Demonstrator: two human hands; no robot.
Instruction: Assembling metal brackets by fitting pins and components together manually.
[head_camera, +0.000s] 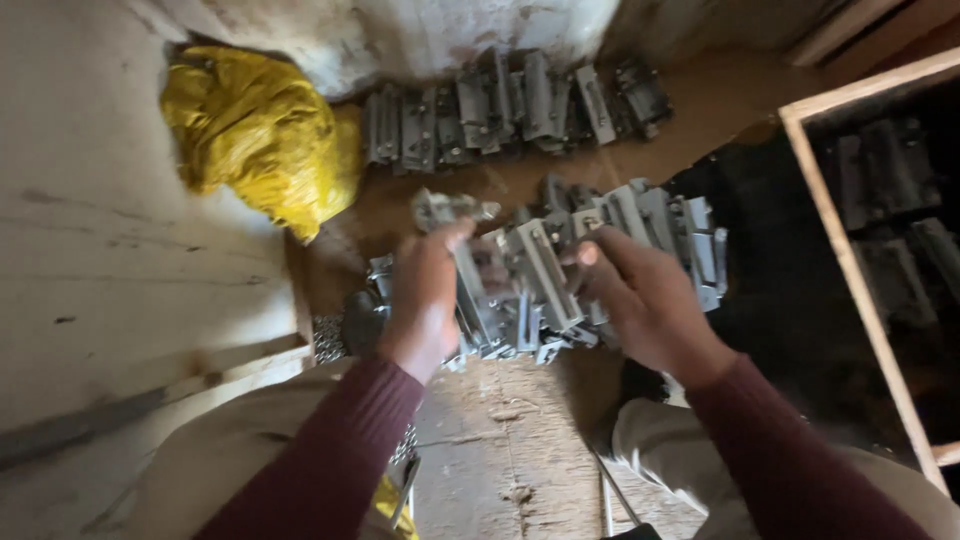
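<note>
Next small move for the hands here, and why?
Probably set the metal piece in the left hand onto the near pile of metal parts. It is lifted above the pile, and the right hand already rests on the pile's parts. Motion blur hides the exact grip.

The floor (520, 470) is rough, brown and dusty; a pale wall (110, 250) stands on the left, with marks on it; a yellow bag (262, 135) lies crumpled by the wall; a wooden frame (850, 260) sits on the right; the light is dim.
</note>
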